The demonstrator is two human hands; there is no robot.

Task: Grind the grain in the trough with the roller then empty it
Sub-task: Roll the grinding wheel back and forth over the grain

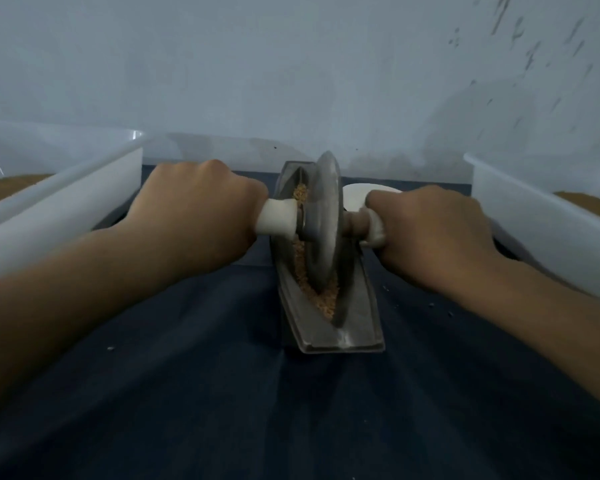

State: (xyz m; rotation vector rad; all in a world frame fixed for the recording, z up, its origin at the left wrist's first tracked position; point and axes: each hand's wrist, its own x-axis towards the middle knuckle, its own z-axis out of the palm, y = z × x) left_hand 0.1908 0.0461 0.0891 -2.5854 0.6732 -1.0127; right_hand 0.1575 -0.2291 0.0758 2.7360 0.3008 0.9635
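A long grey metal trough (354,332) lies lengthwise on the dark blue cloth, pointing away from me. Tan grain (324,299) fills its groove. The roller (321,220), a grey metal disc on an axle with white handles, stands upright in the groove near the trough's middle. My left hand (198,213) grips the left handle. My right hand (426,226) grips the right handle. Both fists hide most of the handles.
A white plastic bin (59,202) holding brown grain stands at the left. A second white bin (548,216) with brown material stands at the right. A small white dish (355,197) sits behind the roller. A pale wall rises close behind. A few crumbs dot the cloth.
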